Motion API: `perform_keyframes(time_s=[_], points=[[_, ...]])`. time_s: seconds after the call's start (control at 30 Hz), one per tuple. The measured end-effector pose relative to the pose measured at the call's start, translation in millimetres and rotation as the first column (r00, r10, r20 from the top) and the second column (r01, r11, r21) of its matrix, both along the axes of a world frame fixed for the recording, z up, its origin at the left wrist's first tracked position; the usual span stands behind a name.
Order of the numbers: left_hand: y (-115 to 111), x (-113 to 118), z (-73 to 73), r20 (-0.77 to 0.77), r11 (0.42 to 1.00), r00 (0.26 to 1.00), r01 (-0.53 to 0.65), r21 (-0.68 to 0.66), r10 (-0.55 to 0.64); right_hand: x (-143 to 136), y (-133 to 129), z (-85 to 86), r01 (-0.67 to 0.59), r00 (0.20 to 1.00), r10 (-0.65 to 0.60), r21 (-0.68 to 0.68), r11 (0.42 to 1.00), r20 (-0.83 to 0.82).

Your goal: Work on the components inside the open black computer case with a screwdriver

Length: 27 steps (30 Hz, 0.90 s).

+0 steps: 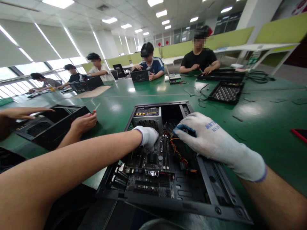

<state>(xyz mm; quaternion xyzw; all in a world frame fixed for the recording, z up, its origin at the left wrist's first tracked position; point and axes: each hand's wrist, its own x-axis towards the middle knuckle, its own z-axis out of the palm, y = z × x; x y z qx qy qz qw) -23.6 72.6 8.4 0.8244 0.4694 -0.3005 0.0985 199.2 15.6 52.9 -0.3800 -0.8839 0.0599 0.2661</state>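
Observation:
An open black computer case [217,188] lies before me on the green table. Inside it sit a motherboard [151,185] and a grey power supply [147,118]. My left hand [149,136], in a white glove, reaches down beside the power supply at the board's far end; its fingertips are hidden. My right hand [203,132], gloved with blue-coated fingers, bends over the case's right side. Its thumb and fingers come together beside dark connectors, but what is between them is hidden. Below them runs a bundle of yellow, red and black cables [176,148].
At left, a co-worker's bare hands [83,123] are by another open case [57,127], one holding a small orange-ended tool. Across the table, several people work on cases. A black tray of small parts [226,92], loose cables [260,76] and a red-edged object [299,134] lie rightward.

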Motion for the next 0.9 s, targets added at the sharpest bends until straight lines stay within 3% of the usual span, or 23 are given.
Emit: perform_keyframes(time_s=[0.27, 0.63, 0.9], points=[[-1.5, 1.6, 5.1, -0.057, 0.999, 0.998, 0.031, 0.042, -0.029, 0.8, -3.0, 2.0, -0.021, 0.998, 0.020, -0.034, 0.999, -0.051], [4.1, -2.7, -0.9, -0.114, 0.999, 0.993, 0.019, 0.043, -0.014, 2.0, -2.8, -1.1, -0.006, 0.998, 0.003, -0.052, 0.999, -0.058], [0.9, -0.2, 3.5, -0.090, 0.998, 0.996, 0.015, 0.062, -0.010, 1.9, -3.3, 0.3, -0.019, 0.999, 0.018, -0.024, 1.000, -0.038]])
